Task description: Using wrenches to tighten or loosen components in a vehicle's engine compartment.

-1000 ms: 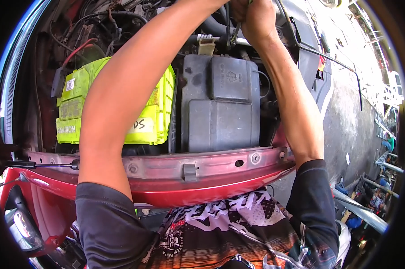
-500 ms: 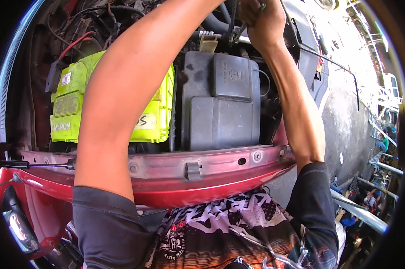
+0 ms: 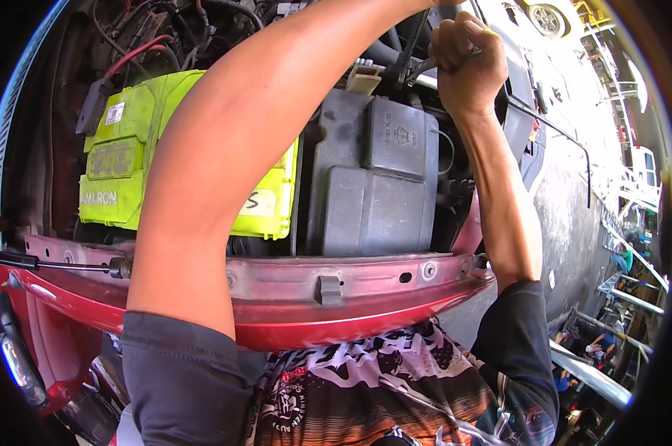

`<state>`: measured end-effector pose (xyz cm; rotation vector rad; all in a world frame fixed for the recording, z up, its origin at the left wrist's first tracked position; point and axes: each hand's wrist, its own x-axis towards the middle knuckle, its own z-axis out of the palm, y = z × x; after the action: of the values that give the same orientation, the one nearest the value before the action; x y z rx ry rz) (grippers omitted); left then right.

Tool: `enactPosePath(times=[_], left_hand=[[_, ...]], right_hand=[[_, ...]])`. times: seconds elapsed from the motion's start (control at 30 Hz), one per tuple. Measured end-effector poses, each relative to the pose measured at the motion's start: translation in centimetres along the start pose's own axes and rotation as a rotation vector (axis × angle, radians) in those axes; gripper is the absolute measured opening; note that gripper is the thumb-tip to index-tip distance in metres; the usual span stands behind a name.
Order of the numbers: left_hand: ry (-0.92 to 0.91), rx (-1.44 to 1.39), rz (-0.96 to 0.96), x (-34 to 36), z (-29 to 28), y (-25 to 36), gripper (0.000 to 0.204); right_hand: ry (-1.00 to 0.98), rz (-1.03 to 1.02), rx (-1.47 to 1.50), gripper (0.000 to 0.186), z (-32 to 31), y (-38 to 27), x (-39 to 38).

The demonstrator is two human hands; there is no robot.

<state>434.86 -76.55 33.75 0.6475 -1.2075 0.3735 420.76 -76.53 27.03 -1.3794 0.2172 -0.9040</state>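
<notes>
My right hand (image 3: pixel 470 63) is closed in a fist at the top right of the engine bay. A slim metal tool (image 3: pixel 423 72) runs from its fingers toward the left, and a small green bit shows by the thumb. The tool's exact kind is hidden by the fist. Just above, my left hand (image 3: pixel 449 3) is cut off by the top edge, so its fingers cannot be read. My left forearm crosses over the lime-green car battery (image 3: pixel 117 163). Below the right hand lies a dark grey plastic cover (image 3: pixel 384 208) beside a pale connector block (image 3: pixel 363 77).
The red front body panel (image 3: pixel 351 316) runs across, close to my body. A thin black bent rod (image 3: pixel 588 160) sticks out at the right. A gas strut (image 3: pixel 72 265) lies at the left. Beyond are a grey floor, metal frames (image 3: pixel 633 297) and people.
My right hand has moved a little right and down, apart from the left hand, which has slid mostly out at the top. The whole view has shifted slightly.
</notes>
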Motion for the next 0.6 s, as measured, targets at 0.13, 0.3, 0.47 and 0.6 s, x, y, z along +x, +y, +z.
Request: enactPosePath(times=[0.13, 0.3, 0.47, 0.6], left_hand=[[0.009, 0.027, 0.02, -0.2, -0.4, -0.3, 0.025], [-0.012, 0.052, 0.016, -0.2, -0.3, 0.4, 0.025], [0.004, -0.004, -0.048, -0.3, -0.9, 0.9, 0.023], [0.037, -0.025, -0.047, 0.0, -1.7, 0.6, 0.017]], right_hand=[[-0.02, -0.015, -0.014, 0.033, 0.0, 0.3, -0.8], [-0.051, -0.093, -0.048, 0.035, -0.2, 0.3, -1.3], [0.005, -0.088, -0.136, 0.035, 0.5, -0.2, -0.9], [0.016, 0.001, -0.094, 0.029, 1.4, 0.3, 0.4]])
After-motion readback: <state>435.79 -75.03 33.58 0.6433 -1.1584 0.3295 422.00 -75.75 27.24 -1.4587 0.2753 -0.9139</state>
